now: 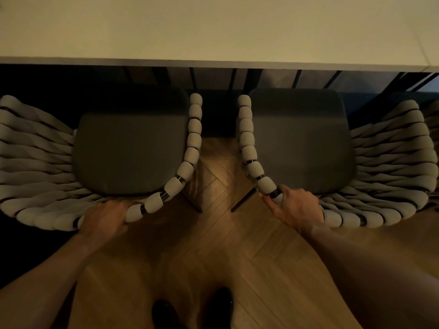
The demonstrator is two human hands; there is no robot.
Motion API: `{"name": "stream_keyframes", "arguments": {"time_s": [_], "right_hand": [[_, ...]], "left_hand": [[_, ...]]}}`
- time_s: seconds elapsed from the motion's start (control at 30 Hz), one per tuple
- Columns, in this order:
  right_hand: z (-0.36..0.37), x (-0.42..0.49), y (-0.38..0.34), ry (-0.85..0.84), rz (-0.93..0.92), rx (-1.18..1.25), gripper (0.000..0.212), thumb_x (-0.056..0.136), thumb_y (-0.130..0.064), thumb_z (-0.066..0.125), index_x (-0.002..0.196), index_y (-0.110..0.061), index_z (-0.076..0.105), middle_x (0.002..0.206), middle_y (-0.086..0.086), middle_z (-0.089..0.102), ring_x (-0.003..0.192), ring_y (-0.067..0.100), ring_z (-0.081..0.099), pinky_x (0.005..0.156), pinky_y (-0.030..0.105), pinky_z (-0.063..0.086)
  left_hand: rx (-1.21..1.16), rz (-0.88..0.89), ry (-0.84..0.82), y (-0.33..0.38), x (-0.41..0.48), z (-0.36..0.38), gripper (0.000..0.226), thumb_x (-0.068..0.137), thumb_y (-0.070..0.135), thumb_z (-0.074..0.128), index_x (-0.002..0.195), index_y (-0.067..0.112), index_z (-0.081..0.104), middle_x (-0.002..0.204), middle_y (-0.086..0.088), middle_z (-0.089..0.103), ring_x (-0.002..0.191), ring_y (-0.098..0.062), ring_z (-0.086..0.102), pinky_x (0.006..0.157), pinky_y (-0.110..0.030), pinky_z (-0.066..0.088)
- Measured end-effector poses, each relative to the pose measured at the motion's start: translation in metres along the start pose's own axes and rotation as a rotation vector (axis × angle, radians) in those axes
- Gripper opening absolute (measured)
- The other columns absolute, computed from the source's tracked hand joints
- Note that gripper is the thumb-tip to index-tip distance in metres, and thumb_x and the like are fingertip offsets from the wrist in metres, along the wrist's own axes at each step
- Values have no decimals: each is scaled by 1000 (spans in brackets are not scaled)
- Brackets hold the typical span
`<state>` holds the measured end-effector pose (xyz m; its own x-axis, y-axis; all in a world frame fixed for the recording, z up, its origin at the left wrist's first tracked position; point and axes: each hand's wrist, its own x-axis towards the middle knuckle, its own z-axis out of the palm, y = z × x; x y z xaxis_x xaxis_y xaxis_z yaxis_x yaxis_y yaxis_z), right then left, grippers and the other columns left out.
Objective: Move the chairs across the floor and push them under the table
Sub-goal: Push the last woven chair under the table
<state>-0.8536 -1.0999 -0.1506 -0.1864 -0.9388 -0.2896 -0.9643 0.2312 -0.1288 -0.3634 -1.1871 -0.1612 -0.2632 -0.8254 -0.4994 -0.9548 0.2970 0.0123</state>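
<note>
Two chairs with dark grey seat cushions and thick cream woven cord backs stand side by side in front of a pale table. The front edges of both seats lie in the shadow under the table edge. My left hand grips the back rail of the left chair, fingers curled over the cord. My right hand grips the back rail of the right chair near its left corner. The rails of the two chairs stay apart, with a narrow gap of floor between them.
Wooden herringbone floor runs under me and between the chairs. My dark shoes show at the bottom. Dark thin table or chair legs stand in the shadow below the tabletop. The light is dim.
</note>
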Motion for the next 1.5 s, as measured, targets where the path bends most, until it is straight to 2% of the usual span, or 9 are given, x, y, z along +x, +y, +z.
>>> {"name": "stream_keyframes", "arguments": {"time_s": [0.2, 0.33, 0.5, 0.73, 0.9, 1.03, 1.2, 1.33, 1.5], "right_hand": [[0, 2, 0, -3, 18, -16, 68, 90, -93, 25, 101, -34, 57, 68, -10, 60, 54, 9, 60, 52, 37, 60], [-2, 2, -2, -24, 24, -24, 63, 93, -89, 31, 102, -32, 59, 68, -11, 60, 55, 8, 59, 52, 35, 57], [-6, 1, -6, -36, 27, -26, 63, 93, -87, 32, 104, -32, 59, 69, -11, 59, 55, 8, 58, 50, 32, 53], [-4, 1, -8, -26, 31, 14, 68, 89, -91, 28, 101, -31, 59, 68, -10, 60, 55, 9, 60, 54, 36, 59], [-9, -2, -11, 14, 44, -36, 59, 93, -87, 35, 95, -32, 58, 62, -11, 56, 50, 7, 55, 46, 27, 42], [-7, -2, -11, -9, 51, -35, 60, 93, -86, 36, 98, -31, 58, 64, -11, 58, 52, 9, 57, 49, 30, 51], [-6, 1, -10, -21, 40, -26, 57, 94, -84, 40, 99, -31, 58, 64, -11, 58, 50, 8, 57, 45, 27, 47], [-3, 1, -6, -32, 43, -6, 56, 94, -84, 41, 101, -31, 59, 67, -11, 60, 53, 8, 60, 49, 32, 57], [-3, -3, -7, -6, 35, -13, 57, 93, -86, 39, 98, -33, 57, 66, -11, 59, 52, 7, 59, 49, 31, 55]], "left_hand": [[11, 77, 80, -4, -5, 1, 52, 78, 47, 75, 127, 30, 76, 103, -3, 79, 80, -26, 74, 60, -28, 38], [12, 158, 77, -1, -14, -2, 56, 60, 25, 102, 112, 16, 83, 82, -4, 79, 59, -23, 71, 54, -19, 26], [17, 1, -13, 4, -11, -5, 61, 93, 41, 76, 150, 33, 55, 128, 2, 73, 110, -19, 70, 79, -29, 45], [72, -54, -9, 4, -11, -8, 63, 84, 42, 77, 144, 43, 58, 120, 9, 73, 103, -17, 70, 79, -36, 58], [93, -69, -46, 3, -6, -4, 59, 82, 48, 79, 138, 44, 60, 115, 12, 72, 99, -15, 68, 77, -35, 58], [128, -83, -56, 10, -6, -8, 57, 83, 48, 78, 137, 44, 59, 116, 13, 71, 99, -13, 68, 77, -34, 58], [161, -87, -45, 9, -6, -10, 59, 82, 47, 79, 138, 43, 59, 114, 13, 71, 98, -13, 68, 75, -32, 58], [144, -100, -65, 11, -6, -11, 60, 85, 47, 77, 141, 46, 56, 117, 14, 70, 101, -12, 68, 78, -31, 57], [88, -128, -75, 15, -11, -17, 52, 89, 47, 74, 138, 48, 57, 115, 10, 71, 101, -17, 69, 82, -33, 56]]}}
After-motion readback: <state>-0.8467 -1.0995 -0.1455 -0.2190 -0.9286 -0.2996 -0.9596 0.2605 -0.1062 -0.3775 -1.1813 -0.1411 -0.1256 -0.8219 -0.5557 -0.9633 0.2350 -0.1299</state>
